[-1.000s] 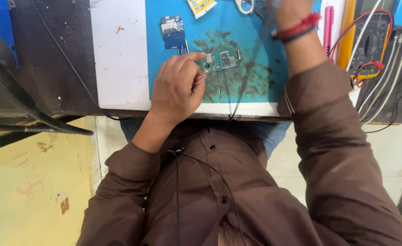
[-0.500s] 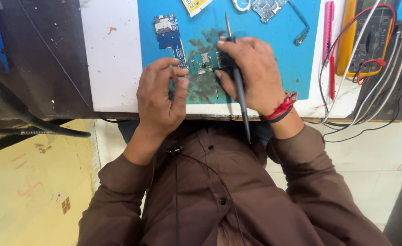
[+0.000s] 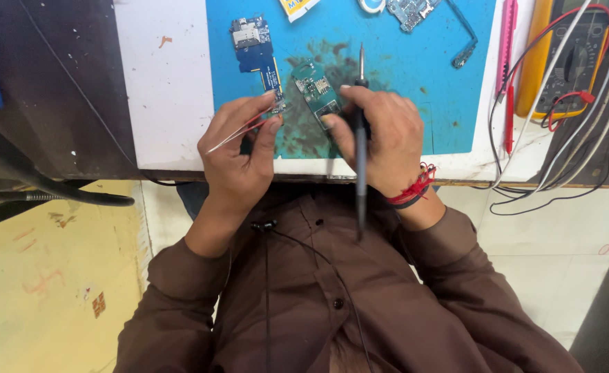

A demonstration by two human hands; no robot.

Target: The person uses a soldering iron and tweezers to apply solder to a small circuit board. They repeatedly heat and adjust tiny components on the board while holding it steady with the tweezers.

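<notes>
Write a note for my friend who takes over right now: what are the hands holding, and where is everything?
Left hand: pinches thin tweezers, tips at the green circuit board.
Right hand: grips a soldering iron, tip pointing away, just past the board.
The board lies on the blue mat, on a dark smudged patch. A blue board lies to its left, a yellow meter at the mat's right.
Done: both tools in hand.
Left: iron tip not on the board yet.

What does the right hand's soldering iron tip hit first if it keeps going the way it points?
The right hand holds the soldering iron with its tip aimed away from the person. Straight ahead lies only the blue work mat, stained but bare there. The green circuit board sits just beside that line; height above the mat is unclear.
</notes>
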